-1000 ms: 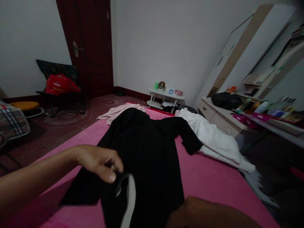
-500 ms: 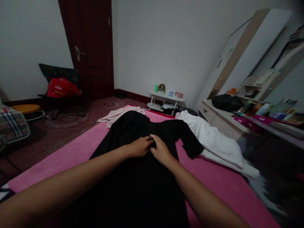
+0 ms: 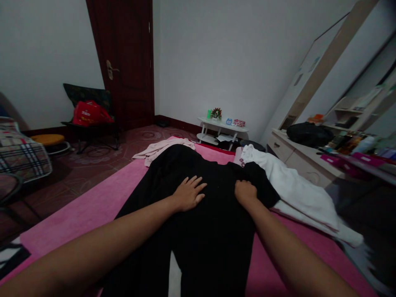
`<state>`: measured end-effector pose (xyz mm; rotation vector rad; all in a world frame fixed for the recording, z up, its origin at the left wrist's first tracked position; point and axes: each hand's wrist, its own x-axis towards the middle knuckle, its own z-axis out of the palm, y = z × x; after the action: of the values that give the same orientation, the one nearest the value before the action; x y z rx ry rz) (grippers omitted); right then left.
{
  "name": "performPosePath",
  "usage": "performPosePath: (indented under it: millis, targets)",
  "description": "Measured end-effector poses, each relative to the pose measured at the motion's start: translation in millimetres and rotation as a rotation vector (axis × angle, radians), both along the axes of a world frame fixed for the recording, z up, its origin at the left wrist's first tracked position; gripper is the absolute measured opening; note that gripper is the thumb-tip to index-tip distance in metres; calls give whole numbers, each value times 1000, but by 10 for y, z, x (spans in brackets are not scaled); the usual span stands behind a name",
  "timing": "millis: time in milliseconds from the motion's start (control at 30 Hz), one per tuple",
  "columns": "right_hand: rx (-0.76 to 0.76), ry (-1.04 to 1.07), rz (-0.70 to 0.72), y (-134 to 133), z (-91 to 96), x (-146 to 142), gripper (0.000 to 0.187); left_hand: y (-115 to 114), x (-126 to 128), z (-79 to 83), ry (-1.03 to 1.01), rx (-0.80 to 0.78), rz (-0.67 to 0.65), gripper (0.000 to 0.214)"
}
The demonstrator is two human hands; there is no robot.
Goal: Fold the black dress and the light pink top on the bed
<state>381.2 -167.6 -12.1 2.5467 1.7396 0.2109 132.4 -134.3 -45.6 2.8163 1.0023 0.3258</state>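
A long black garment (image 3: 213, 231) with a neckline and sleeves lies spread on a pink bed cover (image 3: 93, 202). My left hand (image 3: 189, 194) rests flat on its upper middle, palm down with fingers spread. Along the garment's right side, just below the sleeve, my right hand (image 3: 246, 192) is closed on the cloth, its fingers curled and their tips hidden. Low in the middle, a narrow gap in the black cloth shows something pale grey.
White folded clothing (image 3: 297, 189) lies right of the garment, and pale pink clothing (image 3: 161, 149) at the far left. Beyond the bed stands a small white table (image 3: 222, 124). A dresser (image 3: 297, 159) borders the right; a chair holds a red bag (image 3: 91, 113).
My hands have moved apart from the garment's middle. The left now lies flat with fingers spread; the right has gone to the right side and closed on the cloth. The view has shifted left.
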Motion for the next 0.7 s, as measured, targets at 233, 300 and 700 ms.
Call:
performPosePath:
  millis: [233, 300, 700]
  targets:
    - [226, 170, -21, 255, 327, 229, 70, 277, -10, 404, -115, 160, 153, 61]
    - [335, 410, -89, 333, 306, 334, 89, 547, -22, 620, -171, 203, 343, 71]
    - [113, 657, -152, 664, 272, 623, 17, 1284, -117, 560, -94, 31, 555, 21]
